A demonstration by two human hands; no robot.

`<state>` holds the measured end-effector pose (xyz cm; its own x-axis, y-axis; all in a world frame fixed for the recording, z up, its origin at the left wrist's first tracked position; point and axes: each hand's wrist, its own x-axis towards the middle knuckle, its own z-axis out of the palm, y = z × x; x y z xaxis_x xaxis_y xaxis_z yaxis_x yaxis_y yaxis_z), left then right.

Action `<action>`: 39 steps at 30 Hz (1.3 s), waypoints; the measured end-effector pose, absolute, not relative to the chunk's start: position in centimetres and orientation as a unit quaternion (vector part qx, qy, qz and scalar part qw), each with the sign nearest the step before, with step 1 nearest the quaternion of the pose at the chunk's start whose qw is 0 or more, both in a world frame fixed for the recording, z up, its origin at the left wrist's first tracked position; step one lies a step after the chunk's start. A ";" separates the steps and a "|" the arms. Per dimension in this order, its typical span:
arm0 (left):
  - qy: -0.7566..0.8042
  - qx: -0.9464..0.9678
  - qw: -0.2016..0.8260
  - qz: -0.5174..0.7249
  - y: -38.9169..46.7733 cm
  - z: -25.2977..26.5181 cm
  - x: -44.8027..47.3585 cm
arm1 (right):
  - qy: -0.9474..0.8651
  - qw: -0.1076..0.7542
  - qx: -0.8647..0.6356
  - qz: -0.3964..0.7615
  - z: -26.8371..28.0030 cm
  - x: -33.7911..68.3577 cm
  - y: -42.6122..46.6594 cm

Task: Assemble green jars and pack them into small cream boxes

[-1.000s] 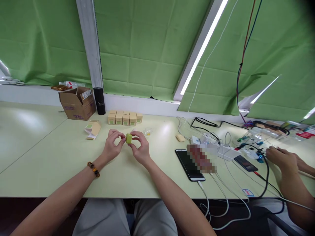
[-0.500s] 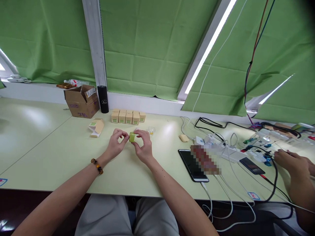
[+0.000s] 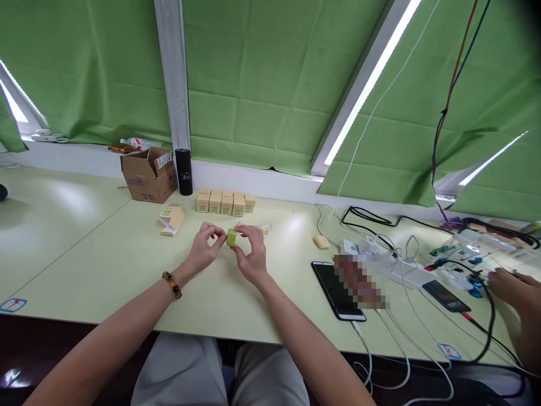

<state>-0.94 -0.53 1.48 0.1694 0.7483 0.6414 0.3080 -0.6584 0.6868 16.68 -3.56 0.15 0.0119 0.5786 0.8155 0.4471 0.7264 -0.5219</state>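
Blinds [image 3: 253, 84] are hung behind the counter [image 3: 97, 254]. A cube [image 3: 231, 237] is pinched over it by fingers of the right hand [image 3: 252, 254]; any pinch by the left hand [image 3: 203, 251], at its edge, cannot be confirmed. One carton [image 3: 174, 214] is opened; five boxes [image 3: 226, 203] seem unopened; handling is judged unfinished.

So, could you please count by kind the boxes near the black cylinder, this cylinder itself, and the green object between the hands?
Small boxes in the row (fronts visible): 5
Opened small box: 1
Large carton: 1
Black cylinder: 1
Small green object: 1
Total: 9
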 end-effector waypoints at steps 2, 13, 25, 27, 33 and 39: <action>0.360 0.736 0.211 0.533 -0.6 1.6 -1.0 | -0.700 0.610 -0.367 0.056 0.2 16.7 -3.6; 0.371 0.707 0.238 0.554 -0.4 1.6 -1.2 | -0.685 0.620 -0.376 0.063 0.5 16.9 -3.5; 0.388 0.670 0.298 0.558 0.4 1.1 -1.5 | -0.691 0.612 -0.381 0.052 0.5 16.8 -3.6; 0.395 0.668 0.262 0.573 0.5 1.2 -1.7 | -0.688 0.615 -0.383 0.045 0.4 17.0 -3.6; 0.333 0.768 0.118 0.534 -0.4 1.8 -2.1 | -0.726 0.584 -0.363 -0.006 0.5 17.2 -3.8; 0.281 0.820 0.088 0.490 -0.8 1.4 -1.4 | -0.757 0.567 -0.320 -0.044 0.5 17.3 -3.7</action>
<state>-1.41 -0.78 1.39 0.3611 0.5473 0.7550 0.3741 -0.8267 0.4204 17.29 -3.70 0.53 -0.1511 0.4359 0.8873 0.5347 0.7910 -0.2975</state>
